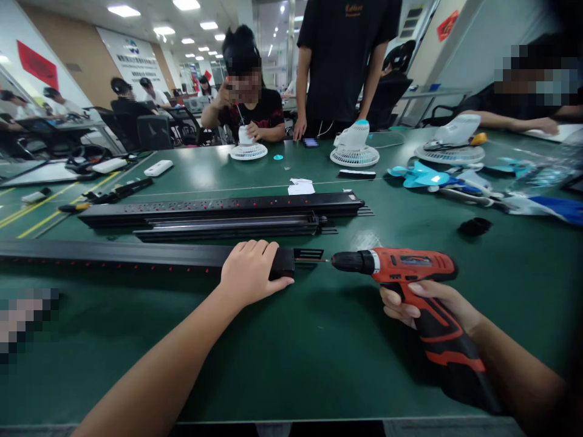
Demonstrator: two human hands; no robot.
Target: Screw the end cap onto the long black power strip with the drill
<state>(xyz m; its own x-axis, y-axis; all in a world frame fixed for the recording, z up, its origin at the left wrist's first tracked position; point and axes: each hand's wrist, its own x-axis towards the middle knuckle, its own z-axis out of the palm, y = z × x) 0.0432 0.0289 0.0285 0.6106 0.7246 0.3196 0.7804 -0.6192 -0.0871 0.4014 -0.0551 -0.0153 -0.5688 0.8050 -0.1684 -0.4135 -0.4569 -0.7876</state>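
My left hand (250, 270) lies curled over the right end of a long black power strip (136, 255) that stretches across the green table (291, 358) to the left edge. My right hand (428, 303) grips the handle of a red and black cordless drill (410, 273). The drill points left, and its bit touches the black end bracket (308, 255) of the strip.
Two more black power strips (218, 209) lie just behind. Farther back stand white small fans (354, 149), blue fan blades (421, 176), a phone (310, 142) and paper slips (300, 187). One person sits and another stands across the table; a third person's arm rests at the far right.
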